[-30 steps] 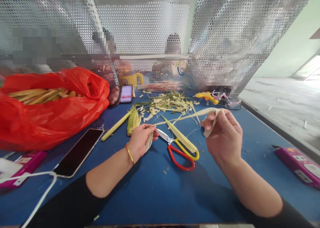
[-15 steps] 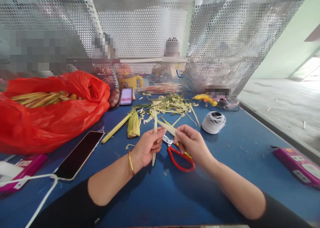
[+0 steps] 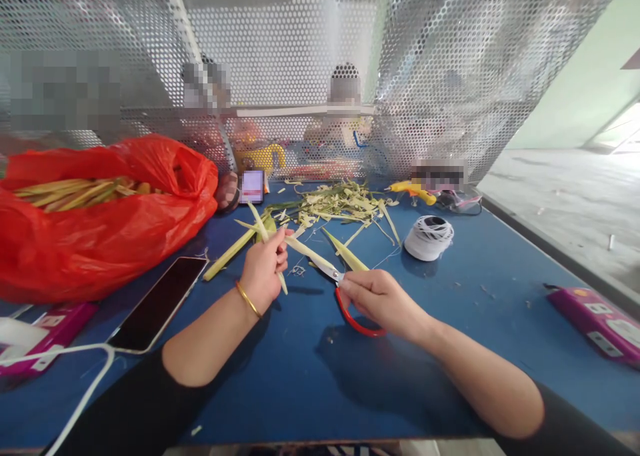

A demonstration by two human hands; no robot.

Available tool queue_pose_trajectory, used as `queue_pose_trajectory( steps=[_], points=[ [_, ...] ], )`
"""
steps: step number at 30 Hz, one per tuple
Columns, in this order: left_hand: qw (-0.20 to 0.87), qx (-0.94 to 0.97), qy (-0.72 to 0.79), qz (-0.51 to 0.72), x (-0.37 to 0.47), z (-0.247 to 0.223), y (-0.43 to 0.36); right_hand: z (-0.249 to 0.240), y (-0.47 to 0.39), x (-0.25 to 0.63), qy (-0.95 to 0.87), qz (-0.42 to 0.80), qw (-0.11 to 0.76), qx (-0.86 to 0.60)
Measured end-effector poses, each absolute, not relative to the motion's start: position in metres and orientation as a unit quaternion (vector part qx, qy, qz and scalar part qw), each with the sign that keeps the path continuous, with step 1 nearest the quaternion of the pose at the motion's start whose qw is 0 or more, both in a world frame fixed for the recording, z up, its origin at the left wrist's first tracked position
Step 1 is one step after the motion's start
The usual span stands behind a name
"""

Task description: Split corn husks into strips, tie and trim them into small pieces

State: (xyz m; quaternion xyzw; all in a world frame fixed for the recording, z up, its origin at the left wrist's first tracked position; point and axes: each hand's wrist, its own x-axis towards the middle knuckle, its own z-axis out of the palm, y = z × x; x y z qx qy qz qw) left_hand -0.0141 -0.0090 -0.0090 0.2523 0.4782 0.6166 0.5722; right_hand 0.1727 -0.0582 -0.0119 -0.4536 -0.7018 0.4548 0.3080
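Hours here are read from the red-handled scissors lying mid-table, with twelve at the mesh screen.

At ten, the red plastic bag gapes upward, slumped on its side folds; inside lies a loose bundle of yellow-green stalks, most of them running roughly the same way.

At nine, the left hand has its fingers curled firmly round pale strips that cross in its grip, their ends poking out above and below. From that fist one long pale strip runs toward four, its far end over the scissor blade. The right hand is at the scissors' pivot, thumb and forefinger near that end; the overlap is poor to read, so I cannot tell how tightly they close, or on what.

A pointed green leaf runs up from behind the right hand. At twelve sits a heap of shredded scraps; at one, a yellow glue gun; at two, a spool of white thread, its core dark. A dark-screened phone lies at nine, beyond the left hand.
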Motion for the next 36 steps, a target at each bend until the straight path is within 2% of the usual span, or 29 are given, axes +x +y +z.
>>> queue_pose_trajectory(
  steps=[3,5,10,12,14,16,19,22,25,29,34,36],
  points=[
    [0.582,0.275,0.474,0.601,-0.012,-0.007,-0.013,-0.011,-0.056,0.175,-0.657,0.334,0.463,-0.493],
    [0.601,0.311,0.466,0.570,-0.006,-0.009,-0.021,-0.013,-0.055,0.175,-0.655,0.265,0.493,-0.508],
    [0.660,0.362,0.459,0.472,0.007,-0.021,-0.032,-0.022,-0.058,0.167,-0.739,0.320,0.317,-0.501],
    [0.654,0.355,0.466,0.479,0.004,-0.021,-0.027,-0.024,-0.061,0.163,-0.721,0.385,0.284,-0.501],
    [0.634,0.335,0.475,0.510,-0.004,-0.018,-0.019,-0.026,-0.064,0.160,-0.674,0.460,0.280,-0.506],
    [0.624,0.323,0.479,0.526,-0.011,-0.015,-0.012,-0.028,-0.065,0.158,-0.651,0.473,0.297,-0.514],
    [0.647,0.310,0.477,0.508,-0.012,-0.013,-0.012,-0.028,-0.064,0.157,-0.693,0.343,0.338,-0.536],
    [0.698,0.301,0.467,0.451,-0.005,-0.015,-0.020,-0.029,-0.063,0.156,-0.739,0.274,0.295,-0.541],
    [0.714,0.296,0.463,0.434,0.000,-0.016,-0.023,-0.033,-0.062,0.155,-0.716,0.370,0.246,-0.539],
    [0.651,0.239,0.476,0.541,-0.008,-0.009,-0.013,-0.036,-0.061,0.154,-0.622,0.516,0.223,-0.545],
    [0.655,0.227,0.422,0.584,-0.013,0.000,-0.013,-0.028,-0.063,0.155,-0.644,0.529,0.161,-0.528],
    [0.677,0.238,0.408,0.565,-0.009,0.001,-0.018,-0.024,-0.065,0.157,-0.686,0.482,0.171,-0.516]
  ],
)
